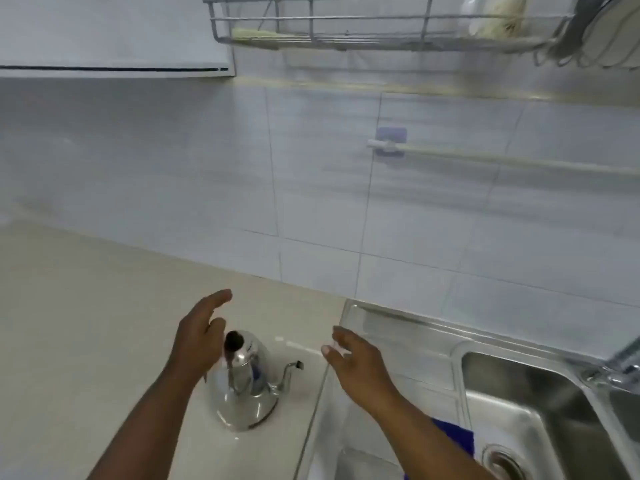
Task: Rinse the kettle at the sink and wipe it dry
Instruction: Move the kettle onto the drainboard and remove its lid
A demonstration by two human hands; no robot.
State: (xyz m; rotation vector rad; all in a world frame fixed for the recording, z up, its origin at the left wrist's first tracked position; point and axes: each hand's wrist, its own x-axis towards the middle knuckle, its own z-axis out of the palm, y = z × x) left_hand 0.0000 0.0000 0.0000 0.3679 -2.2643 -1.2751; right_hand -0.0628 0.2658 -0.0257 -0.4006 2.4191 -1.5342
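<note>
A shiny steel kettle (246, 386) with a dark lid knob and a thin gooseneck spout stands upright on the pale countertop (86, 323), its spout pointing right toward the sink. My left hand (201, 337) hovers just left of the kettle's top, fingers apart, holding nothing. My right hand (356, 362) is spread open to the right of the spout, above the sink's drainboard. A blue cloth (457, 436) lies on the sink edge, partly hidden by my right forearm.
The steel sink (519, 427) with a drain fills the lower right, with the faucet (620, 362) at the right edge. A white rail (502, 159) is fixed on the tiled wall. A wire dish rack (381, 26) hangs overhead.
</note>
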